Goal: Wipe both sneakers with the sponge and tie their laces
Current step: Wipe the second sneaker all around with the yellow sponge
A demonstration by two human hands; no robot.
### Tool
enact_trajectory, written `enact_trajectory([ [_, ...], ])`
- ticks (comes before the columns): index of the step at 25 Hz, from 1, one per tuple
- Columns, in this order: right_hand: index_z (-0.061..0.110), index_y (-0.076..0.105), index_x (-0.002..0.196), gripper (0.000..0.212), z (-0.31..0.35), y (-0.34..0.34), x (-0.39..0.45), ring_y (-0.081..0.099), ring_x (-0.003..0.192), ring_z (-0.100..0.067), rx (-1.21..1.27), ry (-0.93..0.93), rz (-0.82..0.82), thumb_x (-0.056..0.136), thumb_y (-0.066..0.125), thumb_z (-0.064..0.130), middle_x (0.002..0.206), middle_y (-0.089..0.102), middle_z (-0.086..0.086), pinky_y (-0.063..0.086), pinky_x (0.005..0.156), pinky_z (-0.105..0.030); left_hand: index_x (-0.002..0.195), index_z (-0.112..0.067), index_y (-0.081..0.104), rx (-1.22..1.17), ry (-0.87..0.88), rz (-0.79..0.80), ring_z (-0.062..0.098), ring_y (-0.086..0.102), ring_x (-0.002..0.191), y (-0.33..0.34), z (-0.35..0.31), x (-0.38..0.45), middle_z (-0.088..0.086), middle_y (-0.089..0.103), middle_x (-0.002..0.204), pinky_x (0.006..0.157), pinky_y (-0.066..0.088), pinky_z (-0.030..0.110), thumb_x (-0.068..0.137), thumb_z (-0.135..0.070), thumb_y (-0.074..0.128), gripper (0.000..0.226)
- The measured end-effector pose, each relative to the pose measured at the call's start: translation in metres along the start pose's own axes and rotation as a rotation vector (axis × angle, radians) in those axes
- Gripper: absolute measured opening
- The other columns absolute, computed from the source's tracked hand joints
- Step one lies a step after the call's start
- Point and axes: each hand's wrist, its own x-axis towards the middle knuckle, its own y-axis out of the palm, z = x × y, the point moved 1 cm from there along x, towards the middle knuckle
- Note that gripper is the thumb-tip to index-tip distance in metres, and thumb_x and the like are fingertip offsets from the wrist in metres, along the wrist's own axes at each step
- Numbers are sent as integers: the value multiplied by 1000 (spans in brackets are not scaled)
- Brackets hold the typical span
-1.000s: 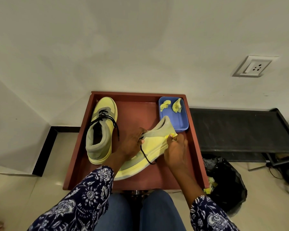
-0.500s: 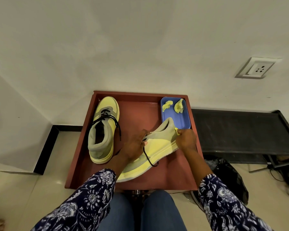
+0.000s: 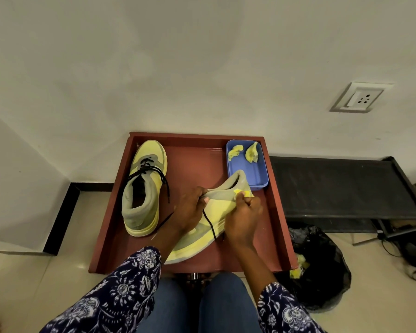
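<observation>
- Two sneakers are sitting in the tray [image 3: 111,227]: one sneaker [image 3: 143,188] upright at 10 o'clock, the tilted sneaker [image 3: 216,212] at centre.
- Left hand [image 3: 190,212] is gripping its collar; right hand [image 3: 243,217] is pinching a sponge [image 3: 238,192] against its heel.
- Bare tray floor is lying open at 12 and 5 o'clock.
- Its heel is overlapping the blue box [image 3: 259,174] at 1 o'clock.
- Lace [image 3: 209,224] is hanging loose; the toe is hiding behind the left sleeve [image 3: 120,289].

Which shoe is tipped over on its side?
The sneaker in the hands, on the tray's right half, is tipped sideways. The other sneaker stands upright on its sole, untouched.
</observation>
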Motion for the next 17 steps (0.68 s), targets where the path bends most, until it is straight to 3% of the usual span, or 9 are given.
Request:
enact_trajectory([
  [2,0,53,112,25,1,0,-12,49,85,-15,-125,-109,96,94,49,16,112,48,-18,36,68,-11,99,7,57,-32,-57,-49,28,55,94,3,1,1,18,61,99,81,39,32,84,-38,36,52],
  [4,10,47,130,45,-3,1,-24,43,108,-29,-346,-290,251,86,52,6,124,40,-18,37,90,-29,105,5,57,-32,-122,-70,28,53,104,4,-2,2,17,59,109,91,39,34,83,-33,37,49],
  [6,10,50,129,48,-7,4,-36,43,109,-37,-376,-385,246,82,54,1,123,43,-21,40,91,-35,109,3,57,-40,-160,-55,26,51,108,5,-5,4,16,56,112,94,38,34,83,-30,38,47],
  [8,3,59,120,41,-15,8,-45,51,96,-36,-276,-446,195,80,52,1,109,52,-21,45,82,-27,110,3,57,-41,-150,-12,27,51,110,6,-5,4,16,54,114,95,36,31,89,-25,41,38],
  [11,4,66,111,32,-31,6,-56,55,82,-20,-110,-436,236,84,49,6,92,56,-10,41,76,-14,113,3,56,-1,-122,51,23,47,115,4,1,3,15,50,121,95,31,22,91,-21,43,35],
  [13,5,69,106,31,-40,-3,-59,54,79,-11,-28,-379,227,82,48,8,88,56,-5,39,77,-8,113,4,55,0,-97,59,20,46,111,1,1,0,15,48,121,91,28,16,94,-8,45,25],
  [15,4,69,107,34,-48,-16,-56,54,79,-15,3,-274,183,81,47,6,88,54,-3,35,77,-1,106,5,55,-1,-71,72,17,45,106,-1,0,-3,16,49,117,89,28,15,93,-1,46,18],
  [17,3,66,111,33,-56,-26,-49,58,86,-26,-2,-129,147,83,50,-1,92,55,-9,37,79,-12,95,2,55,4,-46,108,17,45,106,3,2,-8,13,48,116,90,28,15,91,1,47,9],
])
